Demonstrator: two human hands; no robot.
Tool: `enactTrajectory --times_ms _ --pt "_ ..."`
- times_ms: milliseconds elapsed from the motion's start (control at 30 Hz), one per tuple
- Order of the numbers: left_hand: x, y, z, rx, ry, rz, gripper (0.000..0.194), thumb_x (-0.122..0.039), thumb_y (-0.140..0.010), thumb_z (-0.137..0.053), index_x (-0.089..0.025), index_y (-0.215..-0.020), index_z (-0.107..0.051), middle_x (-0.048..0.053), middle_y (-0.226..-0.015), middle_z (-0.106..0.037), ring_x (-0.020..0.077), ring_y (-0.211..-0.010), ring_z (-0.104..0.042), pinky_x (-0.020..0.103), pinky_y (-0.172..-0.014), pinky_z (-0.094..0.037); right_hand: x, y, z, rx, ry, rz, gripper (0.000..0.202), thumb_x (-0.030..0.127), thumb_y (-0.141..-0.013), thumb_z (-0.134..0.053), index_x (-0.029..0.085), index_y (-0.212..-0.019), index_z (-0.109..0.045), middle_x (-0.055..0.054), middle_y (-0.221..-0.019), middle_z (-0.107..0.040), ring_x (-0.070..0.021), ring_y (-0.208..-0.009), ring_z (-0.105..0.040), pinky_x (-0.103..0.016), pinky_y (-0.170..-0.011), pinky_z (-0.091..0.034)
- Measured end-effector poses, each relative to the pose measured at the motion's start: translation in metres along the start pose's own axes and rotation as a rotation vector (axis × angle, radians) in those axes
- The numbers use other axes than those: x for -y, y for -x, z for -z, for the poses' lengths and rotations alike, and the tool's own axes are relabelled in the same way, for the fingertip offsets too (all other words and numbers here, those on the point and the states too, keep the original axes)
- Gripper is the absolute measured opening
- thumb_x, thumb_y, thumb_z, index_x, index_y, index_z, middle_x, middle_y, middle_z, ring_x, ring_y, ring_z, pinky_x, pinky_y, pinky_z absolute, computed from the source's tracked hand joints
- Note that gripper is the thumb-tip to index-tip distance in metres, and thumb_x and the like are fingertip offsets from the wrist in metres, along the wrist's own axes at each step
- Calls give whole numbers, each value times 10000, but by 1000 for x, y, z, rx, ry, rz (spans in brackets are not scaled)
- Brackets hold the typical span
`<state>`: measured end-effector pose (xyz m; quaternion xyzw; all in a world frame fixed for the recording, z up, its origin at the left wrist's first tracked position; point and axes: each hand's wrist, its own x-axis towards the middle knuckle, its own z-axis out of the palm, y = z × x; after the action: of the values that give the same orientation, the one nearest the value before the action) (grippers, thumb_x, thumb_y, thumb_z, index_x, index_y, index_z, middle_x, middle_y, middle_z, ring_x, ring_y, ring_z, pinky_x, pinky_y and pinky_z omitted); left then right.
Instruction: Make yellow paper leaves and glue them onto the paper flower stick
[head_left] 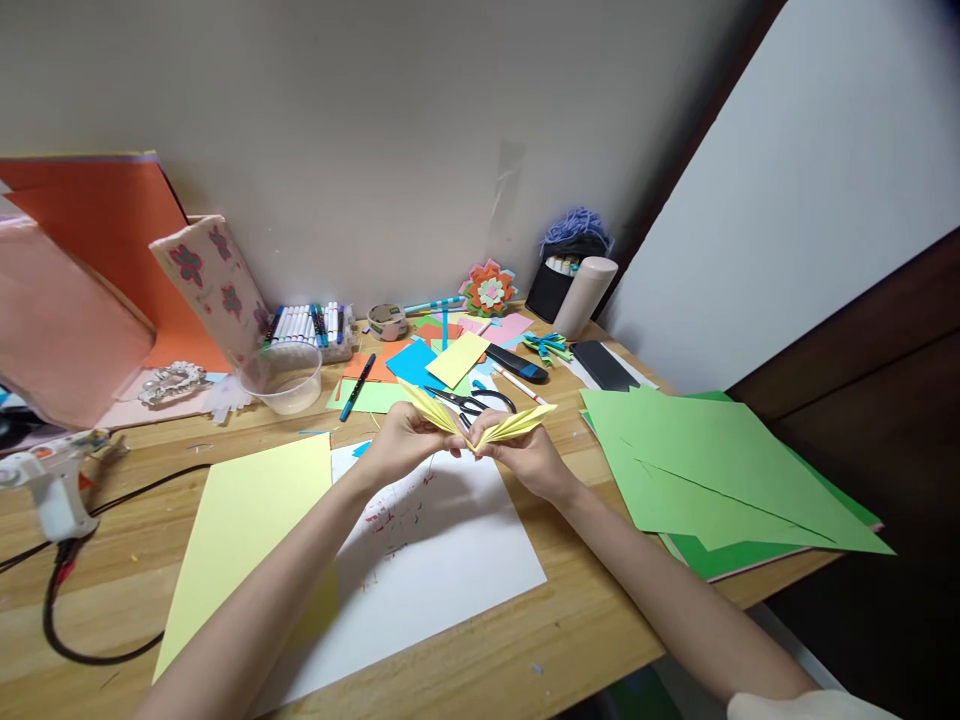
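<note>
Between my two hands is a piece of pleated yellow paper point(517, 426), pinched at its middle so both halves fan upward in a V. My left hand point(405, 440) grips the left half, fingers closed near the centre fold. On the other half, my right hand point(525, 458) is closed the same way, its fingertips almost meeting the left ones. Below the hands lies a white sheet point(442, 560) with red and blue marks. Black-handled scissors point(469, 402) rest just behind the hands, partly hidden by the folded paper.
A yellow sheet point(247, 540) lies left, near a white glue gun point(60, 490) with a black cable. Green sheets point(720, 470) are stacked right. Behind are a clear bowl point(283, 380), markers point(307, 325), tape point(387, 320), a paper flower point(490, 289), a phone point(604, 366) and a cylinder point(585, 297).
</note>
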<state>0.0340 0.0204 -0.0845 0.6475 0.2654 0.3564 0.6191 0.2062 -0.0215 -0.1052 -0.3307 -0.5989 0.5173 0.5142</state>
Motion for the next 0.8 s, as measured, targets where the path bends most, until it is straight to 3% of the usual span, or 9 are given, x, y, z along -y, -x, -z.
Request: enactTrajectory --times_ms 200,267,333,467,567,700,800 --pt "-8 5 4 177 -114 84 73 -211 -618 -699 -143 -640 -683 55 -634 -645 159 -587 -589 271 -563 -487 12 2 9 277 187 34 115 283 -797 -569 205 -767 -648 -54 -814 -600 -195 -816 -549 -368 -784 -416" --pt "-10 5 5 190 -147 95 67 -203 -617 -699 -143 -643 -684 54 -629 -647 160 -584 -592 270 -564 -486 12 2 10 309 205 9 109 279 -796 -569 203 -776 -643 -52 -830 -602 -192 -827 -550 -367 -800 -413" --pt "-10 4 4 156 -164 66 62 -206 -640 -687 -144 -634 -683 49 -629 -648 157 -591 -596 262 -570 -485 9 1 8 244 135 -23 90 277 -776 -596 197 -776 -634 -41 -810 -594 -186 -821 -552 -354 -790 -416" --pt "-7 0 -2 7 -114 0 129 -257 -698 -652 -133 -693 -687 56 -658 -660 164 -625 -610 268 -600 -489 0 0 -1 -2 -96 -59 108 281 -752 -629 188 -802 -605 -12 -741 -563 -155 -725 -551 -319 -714 -436" --pt "-6 -2 -8 -88 -60 6 197 -301 -725 -631 -117 -779 -676 69 -714 -672 179 -678 -622 289 -649 -493 -5 -2 -5 -142 -114 -65 129 292 -765 -613 170 -807 -607 -18 -759 -568 -139 -720 -543 -297 -709 -440" --pt "-12 -2 -12 -144 -79 88 266 -370 -736 -609 -123 -818 -662 65 -777 -685 191 -769 -623 300 -735 -483 -8 -3 -3 -201 -46 -75 159 307 -760 -615 152 -797 -605 -19 -757 -578 -136 -741 -547 -282 -734 -437" --pt "-18 -1 -10 -299 -75 166 295 -419 -724 -608 -128 -748 -647 56 -777 -681 184 -799 -614 284 -746 -478 -7 -4 -2 -214 -18 -90 173 320 -745 -627 154 -780 -594 -12 -747 -572 -135 -730 -548 -275 -725 -442"
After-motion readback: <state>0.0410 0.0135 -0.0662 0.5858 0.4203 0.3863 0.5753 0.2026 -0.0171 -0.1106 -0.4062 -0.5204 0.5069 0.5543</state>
